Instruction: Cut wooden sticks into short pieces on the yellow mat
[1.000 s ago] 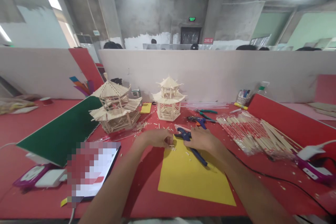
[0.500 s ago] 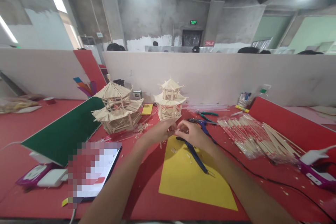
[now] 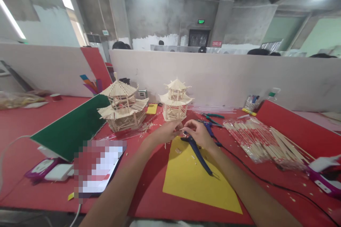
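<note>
My left hand [image 3: 166, 132] and my right hand [image 3: 198, 133] meet above the top edge of a yellow sheet [image 3: 194, 181]. Both pinch a small thin wooden stick piece [image 3: 181, 129] between their fingertips. A blue-handled tool [image 3: 198, 152] lies on the yellow sheet just under my right hand. Behind my hands stands a small wooden pavilion model [image 3: 176, 100]. A bigger pavilion model [image 3: 122, 107] stands to its left.
A green board [image 3: 69, 127] leans at the left. A tablet [image 3: 99, 168] lies near the front edge beside a purple and white device [image 3: 49, 170]. Wrapped chopsticks [image 3: 263, 142] pile up at the right. Green pliers [image 3: 213, 116], a black cable [image 3: 266, 182] and wood chips lie about.
My hands lifted off the yellow sheet and came together in front of the small pavilion, pinching a little stick. The blue tool stayed on the sheet. The camera turned slightly left.
</note>
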{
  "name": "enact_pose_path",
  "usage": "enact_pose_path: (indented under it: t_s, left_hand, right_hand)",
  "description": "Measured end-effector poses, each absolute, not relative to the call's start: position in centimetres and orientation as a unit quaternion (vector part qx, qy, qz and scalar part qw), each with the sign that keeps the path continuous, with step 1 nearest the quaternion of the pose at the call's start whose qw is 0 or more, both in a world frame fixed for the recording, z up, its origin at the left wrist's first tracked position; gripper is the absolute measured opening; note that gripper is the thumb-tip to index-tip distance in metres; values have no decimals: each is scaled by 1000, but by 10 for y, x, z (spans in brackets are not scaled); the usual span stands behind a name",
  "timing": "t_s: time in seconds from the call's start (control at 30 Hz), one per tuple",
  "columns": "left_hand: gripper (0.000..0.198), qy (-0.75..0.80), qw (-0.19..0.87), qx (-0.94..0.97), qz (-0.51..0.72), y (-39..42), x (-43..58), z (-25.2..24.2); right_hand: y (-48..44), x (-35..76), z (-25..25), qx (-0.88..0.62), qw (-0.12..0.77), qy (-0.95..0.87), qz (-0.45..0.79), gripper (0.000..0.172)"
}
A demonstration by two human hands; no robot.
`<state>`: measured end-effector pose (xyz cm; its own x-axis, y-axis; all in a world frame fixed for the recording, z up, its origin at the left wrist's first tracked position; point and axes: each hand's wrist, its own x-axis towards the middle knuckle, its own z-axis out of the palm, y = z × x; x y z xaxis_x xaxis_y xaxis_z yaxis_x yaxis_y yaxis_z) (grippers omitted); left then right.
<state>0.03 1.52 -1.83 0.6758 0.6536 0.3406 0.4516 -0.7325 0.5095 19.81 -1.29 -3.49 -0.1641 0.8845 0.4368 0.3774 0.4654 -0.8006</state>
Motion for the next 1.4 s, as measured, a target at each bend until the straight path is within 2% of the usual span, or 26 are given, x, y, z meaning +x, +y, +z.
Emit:
enact_pose_path:
  t_s: [0.13,0.37,0.6,1.4]
  left_hand:
    - [12,307,192,891,275,15,-3,-15]
    - [22,284,176,885,326,10,3,-9]
    - [23,283,176,875,351,8,10,-10]
    - [18,268,217,846,407,7,7,-8]
  right_hand:
    - [-8,208,-33,-451,517,-646,334,29]
    - [-9,212,-28,-440,492,-641,392,32]
    - [-14,206,-28,-408,516,-584,476,36]
    - [-14,204,-30,-358,548,-564,503,36]
